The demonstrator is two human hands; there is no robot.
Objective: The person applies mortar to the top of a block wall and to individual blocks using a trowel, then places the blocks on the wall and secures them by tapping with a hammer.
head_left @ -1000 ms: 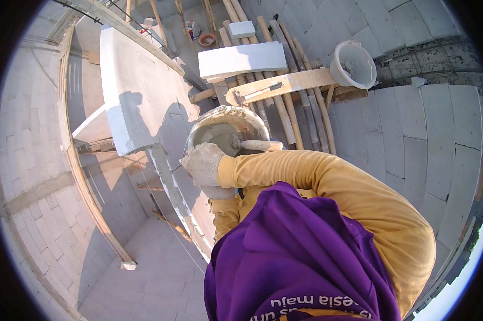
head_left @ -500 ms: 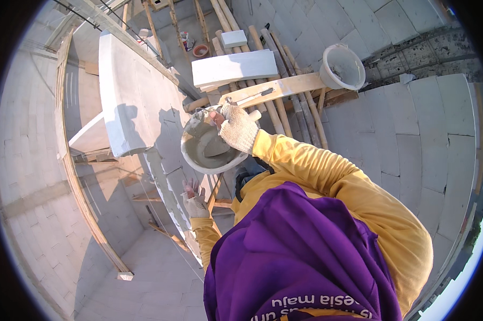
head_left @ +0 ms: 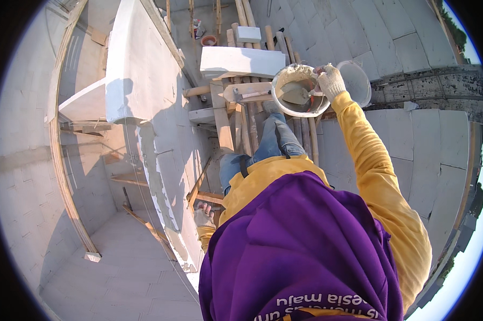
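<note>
My gloved right hand [head_left: 329, 81] grips the rim of a white mortar bucket [head_left: 278, 100], holding it out above bamboo poles. Grey mortar [head_left: 295, 92] and a trowel are inside. A second pale bucket [head_left: 357, 85] stands just behind that hand, partly hidden. Low at my left side, my gloved left hand [head_left: 204, 213] shows bare, slightly bent fingertips apart, with nothing visible in them, near a wooden brace [head_left: 206, 197] and the block wall's side. My legs [head_left: 268, 144] show below the held bucket.
A tall block wall [head_left: 150, 85] with a mortar strip runs along my left, beside a drop to a lower floor [head_left: 118, 267]. Bamboo poles [head_left: 308, 142] and planks [head_left: 222, 134] lie ahead, bearing pale blocks [head_left: 241, 59]. Another block wall [head_left: 434, 155] rises on my right.
The bucket moved up and to the right in my right hand, uncovering my legs. My left hand parted from the bucket and dropped to my side. The view has shifted.
</note>
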